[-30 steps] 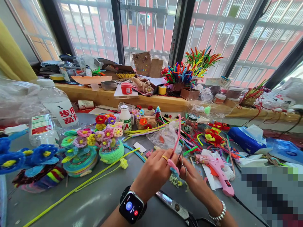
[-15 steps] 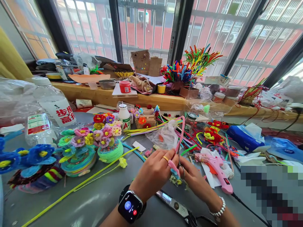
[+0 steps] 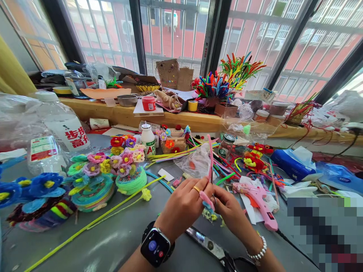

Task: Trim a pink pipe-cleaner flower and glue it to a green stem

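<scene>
My left hand (image 3: 183, 206), wearing a gold ring, pinches a fuzzy pink pipe cleaner (image 3: 210, 155). Its long end stands up above my fingers. A curled pink and light-blue part (image 3: 207, 202) of pipe cleaner pokes out below the same fingers. Close against it, my right hand (image 3: 231, 207) is closed on a small pair of scissors (image 3: 214, 199); a handle loop shows at the fingers and the blades are mostly hidden beside the pink stem. Under my wrists lies a large pair of scissors (image 3: 208, 243). A yellow-green fuzzy scrap (image 3: 210, 216) rests just below my hands.
A pink glue gun (image 3: 262, 204) with a cord lies at right. Pipe-cleaner flower pots (image 3: 132, 183) and plastic bottles (image 3: 68, 128) stand at left. A long yellow pipe cleaner (image 3: 93, 219) crosses the table. Behind are a clear plastic bag (image 3: 195, 162), a glass jar (image 3: 226, 145) and loose stems.
The pink pipe cleaner's upper end, bent over to the right before, now stands nearly straight and further left. Both hands stay together in almost the same place.
</scene>
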A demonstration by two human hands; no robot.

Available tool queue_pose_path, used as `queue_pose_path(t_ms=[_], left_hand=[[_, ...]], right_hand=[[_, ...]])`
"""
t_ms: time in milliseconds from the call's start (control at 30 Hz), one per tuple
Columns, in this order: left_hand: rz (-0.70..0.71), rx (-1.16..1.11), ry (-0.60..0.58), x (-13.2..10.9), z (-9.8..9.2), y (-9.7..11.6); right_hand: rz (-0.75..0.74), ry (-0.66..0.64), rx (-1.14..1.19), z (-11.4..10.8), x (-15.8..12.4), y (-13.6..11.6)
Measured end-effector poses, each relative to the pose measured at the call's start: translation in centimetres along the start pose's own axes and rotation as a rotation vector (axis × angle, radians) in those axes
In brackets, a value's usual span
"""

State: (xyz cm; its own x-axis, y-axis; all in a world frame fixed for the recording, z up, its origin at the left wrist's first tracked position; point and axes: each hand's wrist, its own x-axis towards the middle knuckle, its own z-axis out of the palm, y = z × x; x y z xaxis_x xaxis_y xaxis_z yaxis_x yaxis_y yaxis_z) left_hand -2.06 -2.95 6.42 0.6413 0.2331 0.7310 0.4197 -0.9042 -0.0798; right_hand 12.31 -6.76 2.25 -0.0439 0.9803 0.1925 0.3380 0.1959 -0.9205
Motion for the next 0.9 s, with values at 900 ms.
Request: queue_pose_path(t_ms=[900], left_hand=[[0.029, -0.080, -0.116, -0.1, -0.1, 0.0]], right_hand=[[-0.070, -0.085, 0.018, -0.6, -0.4, -0.9]])
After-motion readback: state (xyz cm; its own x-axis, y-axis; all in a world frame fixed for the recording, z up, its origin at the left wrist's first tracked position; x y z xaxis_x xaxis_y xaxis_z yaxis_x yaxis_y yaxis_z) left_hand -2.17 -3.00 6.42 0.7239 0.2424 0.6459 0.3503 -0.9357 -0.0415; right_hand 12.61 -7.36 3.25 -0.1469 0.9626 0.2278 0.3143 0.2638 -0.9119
